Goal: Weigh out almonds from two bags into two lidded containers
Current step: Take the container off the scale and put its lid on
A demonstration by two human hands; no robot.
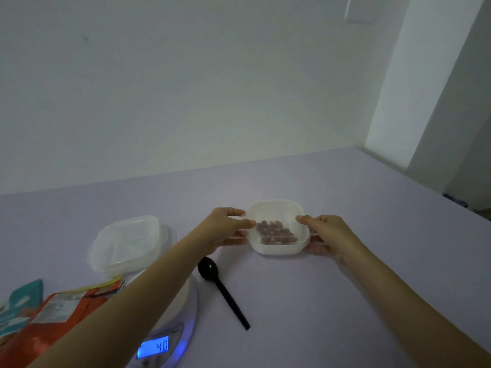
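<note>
At 7 o'clock a forearm is hiding most of the scale — at 8 o'clock the orange bag and teal bag are running off the edge, print blurring.

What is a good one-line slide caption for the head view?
Left hand and right hand grip a white container of almonds; spoon, scale and bags lie nearby.

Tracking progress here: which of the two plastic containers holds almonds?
The white square plastic container held between the left hand and right hand: brown almonds lie inside. The translucent lidded container at left shows none.
</note>
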